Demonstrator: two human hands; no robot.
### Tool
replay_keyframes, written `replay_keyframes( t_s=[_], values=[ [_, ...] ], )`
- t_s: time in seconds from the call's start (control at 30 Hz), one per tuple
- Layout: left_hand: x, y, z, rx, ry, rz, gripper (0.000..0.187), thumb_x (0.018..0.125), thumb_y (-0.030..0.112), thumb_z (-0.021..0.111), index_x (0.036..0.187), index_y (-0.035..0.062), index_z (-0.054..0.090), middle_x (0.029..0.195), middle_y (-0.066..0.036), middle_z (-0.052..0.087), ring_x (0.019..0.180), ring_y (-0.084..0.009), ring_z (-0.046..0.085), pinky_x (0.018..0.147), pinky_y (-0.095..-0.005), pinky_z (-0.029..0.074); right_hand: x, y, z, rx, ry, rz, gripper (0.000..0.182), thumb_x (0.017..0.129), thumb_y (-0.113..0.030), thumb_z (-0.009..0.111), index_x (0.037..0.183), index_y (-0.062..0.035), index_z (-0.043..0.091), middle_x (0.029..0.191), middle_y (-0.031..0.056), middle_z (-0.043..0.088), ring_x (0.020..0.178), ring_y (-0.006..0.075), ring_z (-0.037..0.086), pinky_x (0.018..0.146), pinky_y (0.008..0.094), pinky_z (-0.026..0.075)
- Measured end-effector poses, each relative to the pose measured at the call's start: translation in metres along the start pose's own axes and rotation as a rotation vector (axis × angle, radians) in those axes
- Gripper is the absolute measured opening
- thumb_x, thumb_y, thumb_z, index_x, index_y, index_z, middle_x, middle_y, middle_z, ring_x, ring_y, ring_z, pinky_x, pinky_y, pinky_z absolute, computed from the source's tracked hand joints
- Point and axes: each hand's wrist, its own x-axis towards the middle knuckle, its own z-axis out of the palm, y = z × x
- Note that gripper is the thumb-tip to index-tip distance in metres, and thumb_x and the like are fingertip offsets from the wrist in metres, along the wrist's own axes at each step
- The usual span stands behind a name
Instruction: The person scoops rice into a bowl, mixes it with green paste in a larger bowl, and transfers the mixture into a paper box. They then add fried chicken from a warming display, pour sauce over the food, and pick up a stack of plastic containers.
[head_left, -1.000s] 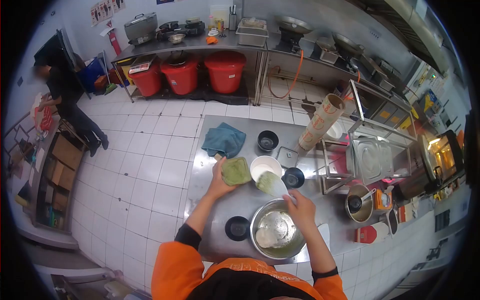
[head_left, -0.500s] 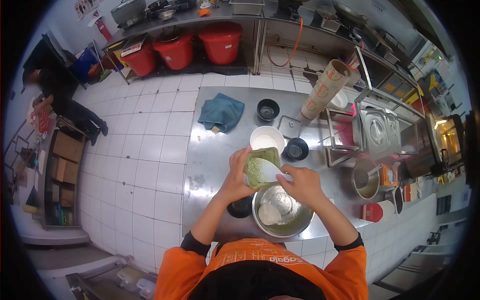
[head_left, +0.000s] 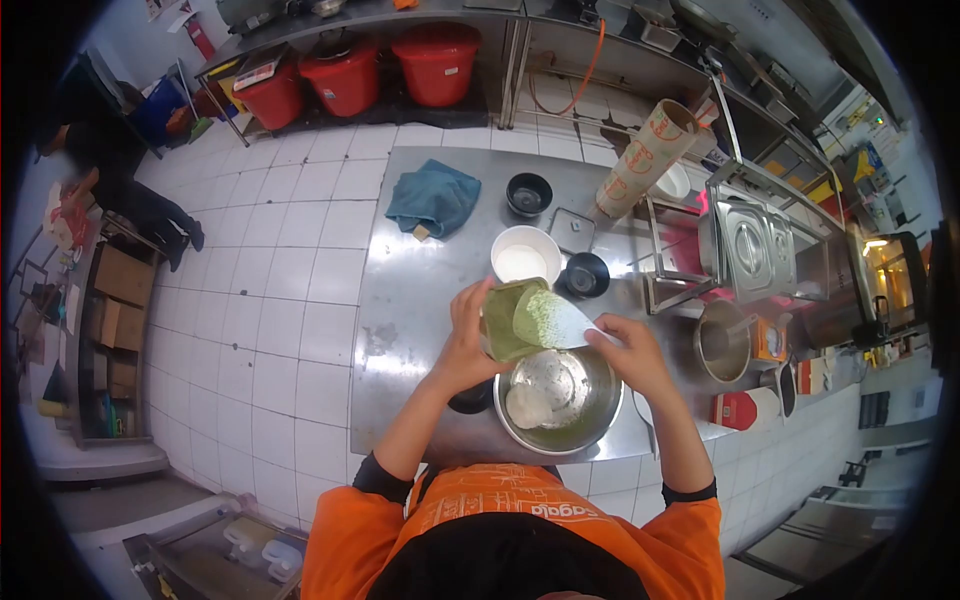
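Observation:
My left hand (head_left: 463,340) grips a square tub (head_left: 497,322), tilted, its inside coated with green. A white rice paddle (head_left: 568,328) is in my right hand (head_left: 634,357), its broad end at the tub's mouth and speckled with green powder or crumbs. Beneath both hands stands a steel mixing bowl (head_left: 603,418) with a pale lump (head_left: 528,406) at its lower left. Just beyond the tub is a white bowl (head_left: 551,246) with white contents. A black bowl (head_left: 472,399) is partly hidden under my left wrist, and a spoon (head_left: 645,412) lies by my right forearm.
Two black bowls (head_left: 586,275), a blue cloth (head_left: 434,198) and a tall film roll (head_left: 648,160) are on the steel table (head_left: 400,330). To the right stand a metal rack (head_left: 680,290) and another steel bowl (head_left: 720,345). A person (head_left: 135,205) works at the far left.
The rice paddle has turned, showing a green-speckled face, and shifted right with my right hand. The tub has tipped more. The whole view has shifted slightly, uncovering the spoon.

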Motion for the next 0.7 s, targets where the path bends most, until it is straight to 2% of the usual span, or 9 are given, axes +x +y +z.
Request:
replay_keyframes(
  t_s=[0.1,0.13,0.27,0.33,0.37,0.47,0.57,0.63,0.7],
  values=[
    [-0.012,-0.007,-0.006,-0.079,0.014,-0.064,0.112,0.055,0.016,0.084,0.143,0.0103,0.015,0.135,-0.014,0.026,0.124,-0.0305,0.033,0.092,-0.0404,0.042,-0.036,-0.002,-0.011,0.026,0.048,0.002,0.032,0.081,-0.034,0.062,0.093,-0.0039,0.064,0.084,0.0146,0.066,0.082,0.0312,0.064,0.075,0.0334,0.047],
    [-0.016,-0.008,-0.007,-0.080,0.033,-0.081,0.112,0.056,0.017,0.084,0.142,0.0100,0.014,0.134,-0.013,0.026,0.125,-0.0294,0.034,0.094,-0.0420,0.041,-0.052,-0.009,-0.013,-0.110,0.061,0.025,0.027,0.081,-0.031,0.064,0.090,-0.0057,0.064,0.081,0.0131,0.066,0.075,0.0291,0.065,0.067,0.0332,0.049],
    [-0.031,-0.017,-0.008,-0.132,0.068,-0.181,0.112,0.056,0.015,0.083,0.142,0.0108,0.012,0.133,-0.013,0.026,0.127,-0.0291,0.032,0.098,-0.0430,0.039,-0.097,0.018,0.041,-0.469,0.076,0.053,0.021,0.080,-0.029,0.064,0.085,-0.0084,0.063,0.073,0.0087,0.065,0.064,0.0254,0.064,0.056,0.0340,0.047],
    [-0.036,-0.019,-0.005,-0.147,0.047,-0.184,0.112,0.056,0.015,0.083,0.142,0.0109,0.012,0.133,-0.013,0.026,0.127,-0.0291,0.032,0.098,-0.0434,0.039,-0.106,0.036,0.066,-0.731,0.193,-0.164,0.014,0.079,-0.024,0.066,0.080,-0.0096,0.063,0.065,0.0049,0.062,0.052,0.0252,0.059,0.051,0.0352,0.044],
    [-0.037,-0.020,-0.005,-0.155,0.035,-0.184,0.112,0.056,0.014,0.083,0.142,0.0110,0.012,0.133,-0.014,0.026,0.127,-0.0292,0.031,0.098,-0.0438,0.039,-0.107,0.037,0.063,-0.732,0.191,-0.165,0.014,0.079,-0.024,0.066,0.080,-0.0096,0.063,0.065,0.0049,0.062,0.052,0.0252,0.059,0.051,0.0352,0.044],
    [-0.041,-0.014,0.001,-0.147,0.030,-0.152,0.109,0.054,0.011,0.082,0.141,0.0082,0.017,0.134,-0.016,0.029,0.124,-0.0333,0.030,0.099,-0.0404,0.036,-0.108,0.021,0.039,-0.559,0.505,-0.131,0.012,0.078,-0.019,0.068,0.080,-0.0096,0.061,0.060,0.0051,0.059,0.049,0.0226,0.057,0.046,0.0343,0.041],
    [-0.042,-0.005,0.010,-0.151,-0.046,-0.117,0.109,0.052,0.009,0.081,0.141,0.0078,0.018,0.134,-0.016,0.029,0.125,-0.0352,0.029,0.105,-0.0419,0.028,-0.100,0.005,0.031,-0.441,0.554,-0.218,0.012,0.078,-0.020,0.068,0.080,-0.0099,0.061,0.062,0.0045,0.060,0.048,0.0230,0.057,0.045,0.0336,0.041],
    [-0.042,0.003,0.017,-0.140,-0.086,-0.056,0.109,0.051,0.009,0.080,0.141,0.0077,0.018,0.134,-0.017,0.029,0.125,-0.0356,0.028,0.105,-0.0419,0.028,-0.087,-0.011,0.035,-0.423,0.518,-0.252,0.013,0.079,-0.022,0.066,0.081,-0.0102,0.062,0.060,0.0045,0.060,0.049,0.0235,0.058,0.045,0.0332,0.043],
    [-0.041,0.010,0.021,-0.122,-0.124,0.003,0.109,0.051,0.009,0.080,0.140,0.0077,0.018,0.134,-0.017,0.029,0.125,-0.0361,0.028,0.106,-0.0419,0.027,-0.075,-0.015,0.038,-0.604,0.339,-0.279,0.013,0.080,-0.024,0.063,0.082,-0.0113,0.062,0.061,0.0050,0.061,0.052,0.0242,0.060,0.047,0.0333,0.045]
  ],
)
